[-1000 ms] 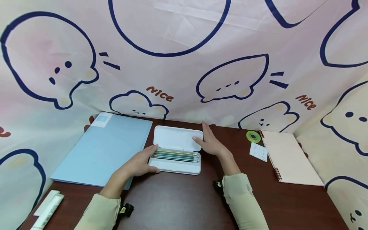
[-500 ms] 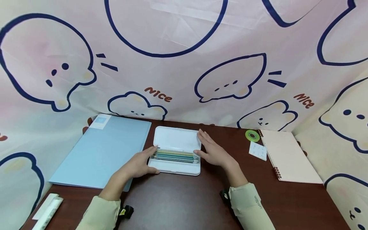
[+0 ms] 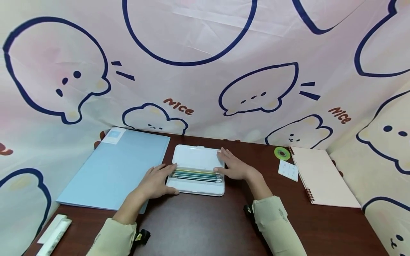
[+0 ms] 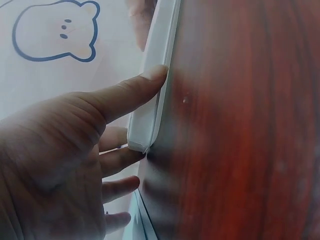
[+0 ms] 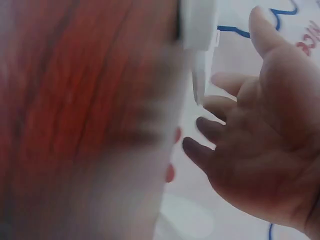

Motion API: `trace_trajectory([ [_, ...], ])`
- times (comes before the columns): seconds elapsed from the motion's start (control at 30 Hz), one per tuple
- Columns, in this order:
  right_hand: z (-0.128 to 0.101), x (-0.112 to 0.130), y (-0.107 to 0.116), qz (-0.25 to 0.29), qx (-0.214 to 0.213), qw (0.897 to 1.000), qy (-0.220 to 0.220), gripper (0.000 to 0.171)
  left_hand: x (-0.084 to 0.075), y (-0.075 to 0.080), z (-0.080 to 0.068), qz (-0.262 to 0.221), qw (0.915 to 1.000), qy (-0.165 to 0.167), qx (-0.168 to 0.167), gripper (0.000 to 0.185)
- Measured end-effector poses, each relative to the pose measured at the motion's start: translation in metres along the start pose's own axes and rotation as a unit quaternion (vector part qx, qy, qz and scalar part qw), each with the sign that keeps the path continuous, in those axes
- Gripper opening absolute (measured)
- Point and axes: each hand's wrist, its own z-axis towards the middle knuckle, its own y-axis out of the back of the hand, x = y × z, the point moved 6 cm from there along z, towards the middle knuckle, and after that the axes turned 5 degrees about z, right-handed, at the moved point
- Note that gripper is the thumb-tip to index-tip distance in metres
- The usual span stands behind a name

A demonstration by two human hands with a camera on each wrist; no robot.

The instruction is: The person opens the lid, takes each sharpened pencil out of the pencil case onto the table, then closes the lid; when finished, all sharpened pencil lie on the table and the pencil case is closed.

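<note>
A white pencil case (image 3: 195, 187) lies open on the dark wooden table (image 3: 198, 224), with several coloured pencils (image 3: 196, 174) in its base. Its lid (image 3: 196, 157) stands behind the base and looks slightly raised. My left hand (image 3: 154, 182) rests at the case's left end, thumb along the front edge. In the left wrist view that thumb (image 4: 131, 90) presses the white case (image 4: 150, 107). My right hand (image 3: 235, 168) touches the case's right end, its fingers lying on the lid's edge. The right wrist view shows the right hand (image 5: 260, 145) with loosely spread fingers beside the blurred case (image 5: 199, 22).
A light blue folder (image 3: 115, 167) lies left of the case. To the right are a pink spiral notebook (image 3: 320, 177), a green tape roll (image 3: 282, 153) and a small sticker sheet (image 3: 288, 169). A white packet (image 3: 54, 234) sits at the front left. Printed cloth walls in the table.
My right hand has slid from the lid's far right corner towards me, onto the case's right end. The lid looks a little more raised. The left hand has stayed in place.
</note>
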Motion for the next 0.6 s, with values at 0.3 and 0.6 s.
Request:
trace_trajectory([
  [0.3,-0.027,0.033,0.011,-0.034,-0.1,0.993,0.043,0.07,0.0,0.009,0.01,0.021,0.9996,-0.002,-0.021,0.097],
  [0.6,-0.041,0.028,-0.007,-0.072,-0.115,0.991,-0.005,0.039,0.0,-0.004,0.006,0.008,0.9999,0.001,-0.007,0.098],
])
